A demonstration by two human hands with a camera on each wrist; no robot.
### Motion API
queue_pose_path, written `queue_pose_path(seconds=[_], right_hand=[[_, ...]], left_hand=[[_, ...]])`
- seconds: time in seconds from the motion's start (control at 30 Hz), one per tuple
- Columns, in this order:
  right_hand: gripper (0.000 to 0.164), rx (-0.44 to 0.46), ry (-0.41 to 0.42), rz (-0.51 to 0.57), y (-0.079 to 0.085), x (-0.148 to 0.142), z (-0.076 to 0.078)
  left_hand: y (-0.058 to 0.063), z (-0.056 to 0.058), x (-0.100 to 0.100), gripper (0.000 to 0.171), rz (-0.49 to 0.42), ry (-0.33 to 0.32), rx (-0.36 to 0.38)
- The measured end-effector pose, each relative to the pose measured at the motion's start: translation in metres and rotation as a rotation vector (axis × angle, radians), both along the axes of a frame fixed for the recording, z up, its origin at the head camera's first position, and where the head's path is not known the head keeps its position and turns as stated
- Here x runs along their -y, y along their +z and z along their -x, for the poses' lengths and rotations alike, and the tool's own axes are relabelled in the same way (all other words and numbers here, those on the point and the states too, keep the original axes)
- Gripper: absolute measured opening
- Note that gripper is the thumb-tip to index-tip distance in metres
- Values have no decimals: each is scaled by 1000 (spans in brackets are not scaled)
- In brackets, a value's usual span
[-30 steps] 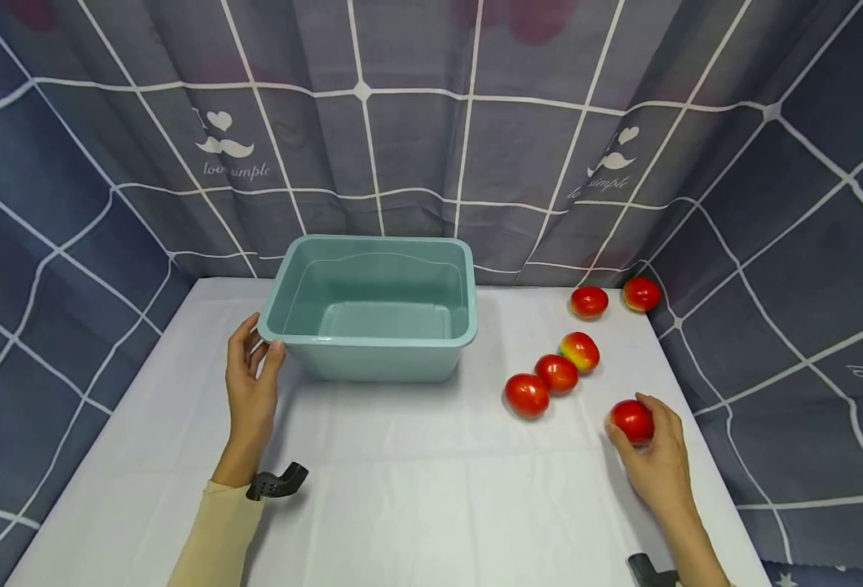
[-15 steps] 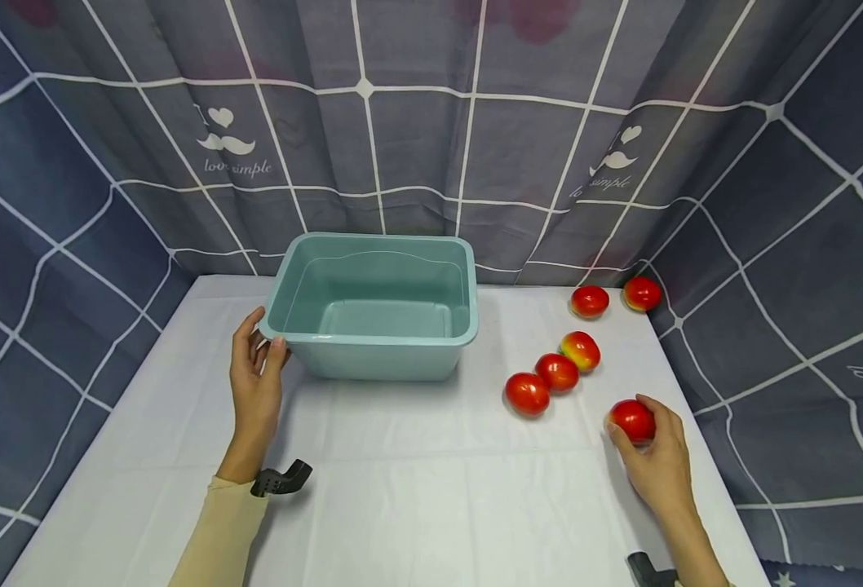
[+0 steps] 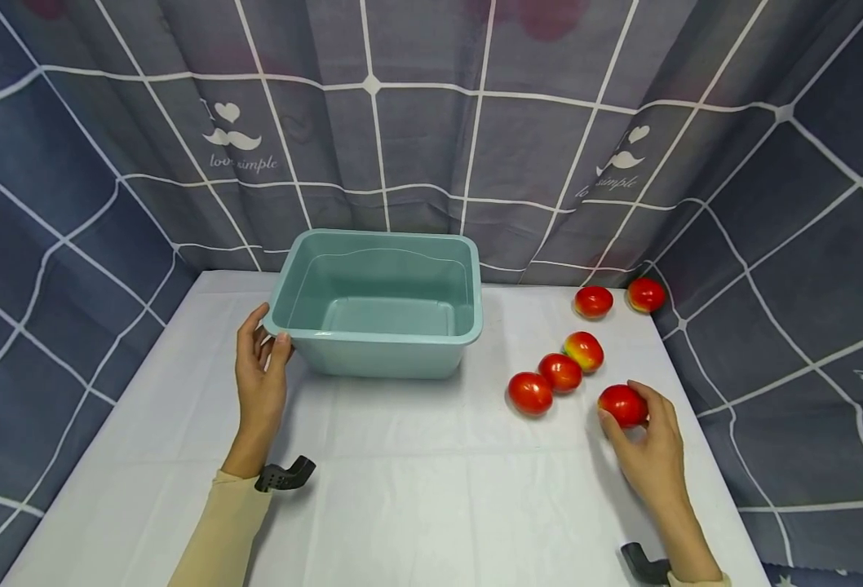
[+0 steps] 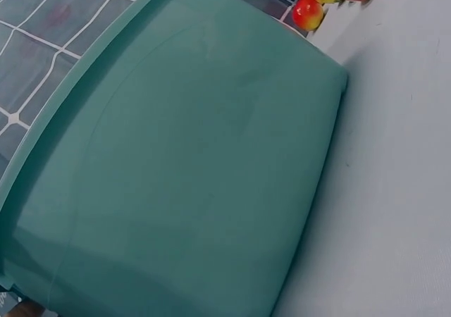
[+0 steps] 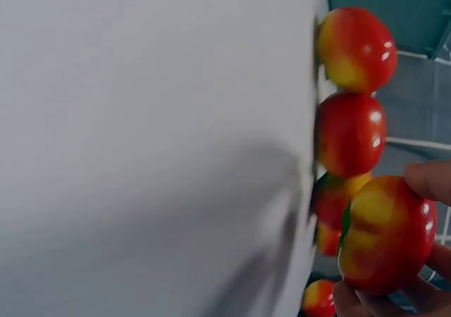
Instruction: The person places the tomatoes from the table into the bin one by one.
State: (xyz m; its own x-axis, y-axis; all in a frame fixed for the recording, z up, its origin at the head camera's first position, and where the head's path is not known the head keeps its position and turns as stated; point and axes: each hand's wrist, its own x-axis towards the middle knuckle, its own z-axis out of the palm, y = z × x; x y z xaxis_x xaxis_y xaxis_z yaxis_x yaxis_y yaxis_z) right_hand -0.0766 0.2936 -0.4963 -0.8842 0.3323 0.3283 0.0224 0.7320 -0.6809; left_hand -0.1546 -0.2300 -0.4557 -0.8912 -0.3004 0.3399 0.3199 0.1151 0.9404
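From where I stood, the one container on the table [image 3: 417,505] was a pale green tub [image 3: 376,359], sitting upright toward the back, left of the middle, its mouth facing up. I could look straight down into it: smooth sloping inner walls, a flat floor with a paler rectangle marked in it, and a rolled rim running all the way round. The person's left hand [image 3: 261,383] gripped its near left corner, thumb against the front and bent fingers round the left side, so the gap between them was only as wide as that corner. Well off to the right, outside the tub, the right hand [image 3: 652,452] held a red tomato [image 3: 622,405], thumb on one side and curved fingers on the other, spread just to the fruit's width. The right wrist view showed this tomato raised off the white cloth, with yellow patches and a bit of green at its end. Between that hand and the tub, three tomatoes lay in a slanting row, touching one another: a near one [image 3: 530,394], a middle one [image 3: 559,372] and a yellow-streaked one [image 3: 583,351]. Farther back, by the right corner, sat two more, a left one [image 3: 593,302] and a right one [image 3: 646,294], close together but apart. Behind everything hung a grey checked curtain [image 3: 431,130].
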Motion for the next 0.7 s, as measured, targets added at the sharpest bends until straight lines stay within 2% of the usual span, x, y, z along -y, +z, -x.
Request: queue_pose_path(seconds=[0.37,0.7], right_hand=[[67,-57,108,38,26,27,25],[68,-107,173,104,54,59,54]], left_hand=[[18,-10,-8,54,-6,-24,3],[20,-11,-8,54,-7,-21,-1]])
